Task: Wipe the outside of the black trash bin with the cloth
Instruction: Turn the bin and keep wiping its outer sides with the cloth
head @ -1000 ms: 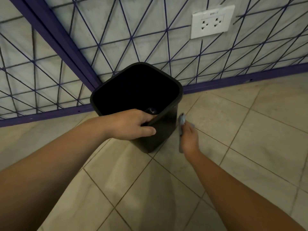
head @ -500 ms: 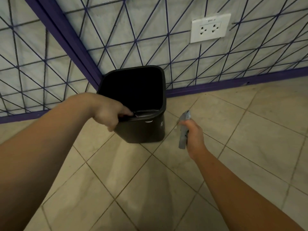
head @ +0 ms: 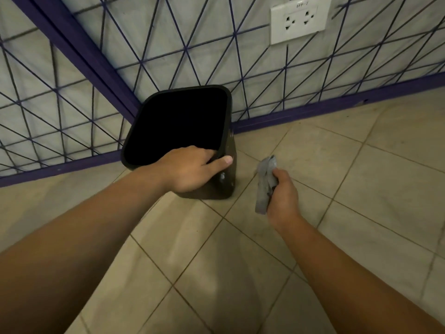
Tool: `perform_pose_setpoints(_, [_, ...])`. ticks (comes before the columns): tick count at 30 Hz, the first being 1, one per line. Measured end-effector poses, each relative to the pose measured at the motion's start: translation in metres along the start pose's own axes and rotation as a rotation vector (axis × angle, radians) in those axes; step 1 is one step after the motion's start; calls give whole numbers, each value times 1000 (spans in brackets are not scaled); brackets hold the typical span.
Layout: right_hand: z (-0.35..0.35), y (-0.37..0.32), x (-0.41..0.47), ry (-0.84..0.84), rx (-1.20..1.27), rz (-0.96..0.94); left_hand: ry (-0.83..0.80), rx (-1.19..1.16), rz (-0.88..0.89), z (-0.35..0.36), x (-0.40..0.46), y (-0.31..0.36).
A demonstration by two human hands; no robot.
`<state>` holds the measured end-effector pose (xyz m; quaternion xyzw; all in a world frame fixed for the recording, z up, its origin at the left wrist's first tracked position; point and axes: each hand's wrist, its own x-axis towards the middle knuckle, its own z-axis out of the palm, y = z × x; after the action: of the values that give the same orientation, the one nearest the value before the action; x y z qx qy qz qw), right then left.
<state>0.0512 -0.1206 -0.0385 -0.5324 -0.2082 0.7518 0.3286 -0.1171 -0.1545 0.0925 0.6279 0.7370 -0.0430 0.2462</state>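
The black trash bin [head: 228, 131] stands on the tiled floor in a corner, its open mouth dark and tilted toward the left. My left hand [head: 190, 168] grips the bin's near rim, fingers curled inside and thumb along the outside edge. My right hand [head: 281, 196] hovers to the right of the bin, closed around a folded grey cloth [head: 265, 184]. The cloth hangs a short way from the bin's right side and does not touch it.
Walls with a purple triangle pattern and purple skirting [head: 313, 112] meet behind the bin. A white double socket [head: 298, 22] sits on the right wall. Beige floor tiles [head: 361, 177] spread to the right and front.
The bin has been turned, so a different side faces right. My left hand shifted its hold along the near rim. My right hand with the cloth stays off the bin's side.
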Motion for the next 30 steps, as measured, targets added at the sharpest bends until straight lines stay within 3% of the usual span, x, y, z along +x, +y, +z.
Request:
perform_pose_setpoints(4, [35,18,-34,-134,-14,-52,-7,-32,21,-1,6,-4])
perform_pose_setpoints(10, [79,37,-41,-134,-5,-288,125,-129,144,14,31,5])
perform_pose_setpoints(15, [73,44,-16,-79,0,-241,197,-106,178,18,32,1])
perform_pose_setpoints(20, [78,52,-26,-15,-82,-388,206,-107,200,17,30,0])
perform_pose_setpoints(23, [75,44,-8,12,-96,-296,208,-108,218,18,29,0])
perform_pose_setpoints(28, [84,49,-27,-15,-55,-397,195,-104,228,16,28,-3])
perform_pose_setpoints(30, [79,48,-17,-20,-82,-351,201,-99,239,15,28,-3])
